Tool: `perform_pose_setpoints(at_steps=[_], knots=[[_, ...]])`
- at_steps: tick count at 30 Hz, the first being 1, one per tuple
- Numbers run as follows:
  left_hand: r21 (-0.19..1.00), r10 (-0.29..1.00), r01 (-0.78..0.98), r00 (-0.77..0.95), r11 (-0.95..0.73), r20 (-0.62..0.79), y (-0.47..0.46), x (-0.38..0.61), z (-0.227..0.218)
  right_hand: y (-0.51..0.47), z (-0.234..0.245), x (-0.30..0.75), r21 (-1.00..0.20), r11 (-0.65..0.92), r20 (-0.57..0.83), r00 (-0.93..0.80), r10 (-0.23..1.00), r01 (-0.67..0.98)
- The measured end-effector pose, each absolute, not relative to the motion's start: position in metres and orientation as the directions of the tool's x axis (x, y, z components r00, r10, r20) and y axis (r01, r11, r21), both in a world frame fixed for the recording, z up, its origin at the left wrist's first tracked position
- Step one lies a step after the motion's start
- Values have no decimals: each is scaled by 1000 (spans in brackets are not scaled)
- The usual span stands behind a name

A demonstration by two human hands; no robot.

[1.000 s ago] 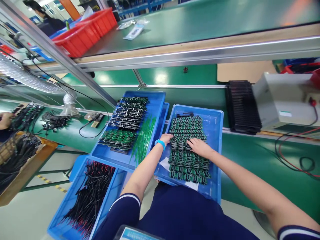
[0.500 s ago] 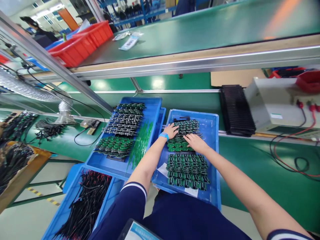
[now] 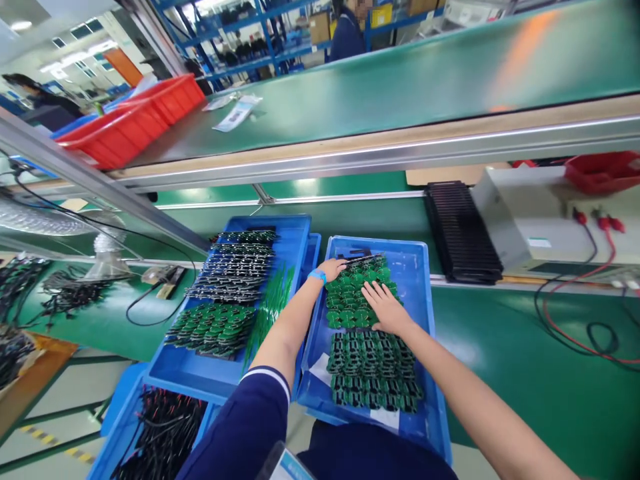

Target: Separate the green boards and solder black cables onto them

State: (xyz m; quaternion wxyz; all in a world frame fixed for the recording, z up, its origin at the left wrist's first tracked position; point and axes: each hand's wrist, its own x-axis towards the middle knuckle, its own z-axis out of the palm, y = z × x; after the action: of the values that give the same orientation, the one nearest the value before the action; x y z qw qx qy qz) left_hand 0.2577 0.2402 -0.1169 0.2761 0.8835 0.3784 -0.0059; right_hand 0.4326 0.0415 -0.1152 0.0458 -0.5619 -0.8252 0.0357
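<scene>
Rows of green circuit boards [image 3: 353,293] lie overlapped in a blue tray [image 3: 434,347] in front of me. My left hand [image 3: 331,269], with a blue band at its wrist, is at the far left corner of these rows, its fingers closed at the edge of a circuit board panel [image 3: 361,259] that stands nearly edge-on. Over the right side of the same rows rests my right hand [image 3: 389,310], palm down and fingers spread. Nearer to me in this tray sits a second group of boards [image 3: 373,370] with dark parts on them.
Left of it, another blue tray [image 3: 200,370] holds more boards [image 3: 215,327] and green wires [image 3: 270,300]. Black cables [image 3: 160,433] fill a lower tray. A black ribbed rack [image 3: 463,230] and a grey instrument [image 3: 530,213] with leads stand right. A metal-edged shelf [image 3: 350,150] crosses above.
The far boards now show more of their green faces. My left hand has shifted to their far left edge, and my right hand has flattened and spread. The view has tilted up slightly.
</scene>
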Motion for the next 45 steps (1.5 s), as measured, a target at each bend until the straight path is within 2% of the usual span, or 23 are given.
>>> perform_pose_setpoints(at_steps=[4,14,21,30,36,40,45], knots=[[510,664,661,717,-550,-212,238,252,-123,44,-117,435,-137,374,29,-374,927,917],[580,751,659,650,-479,-118,237,256,-123,22,-119,430,-136,380,55,-376,925,915],[635,784,675,597,-375,-171,238,263,-114,18,-114,419,-121,308,45,-305,951,944],[644,823,703,533,-303,-195,235,257,-97,20,-102,420,-139,342,-124,-359,925,929],[630,844,702,519,-331,-135,222,240,-54,35,-100,411,-116,316,-273,-336,901,942],[658,848,644,530,-390,-16,178,207,-4,39,-98,409,-116,331,-347,-350,870,937],[697,918,625,377,-351,125,87,129,40,33,-91,409,-114,356,-348,-373,860,927]])
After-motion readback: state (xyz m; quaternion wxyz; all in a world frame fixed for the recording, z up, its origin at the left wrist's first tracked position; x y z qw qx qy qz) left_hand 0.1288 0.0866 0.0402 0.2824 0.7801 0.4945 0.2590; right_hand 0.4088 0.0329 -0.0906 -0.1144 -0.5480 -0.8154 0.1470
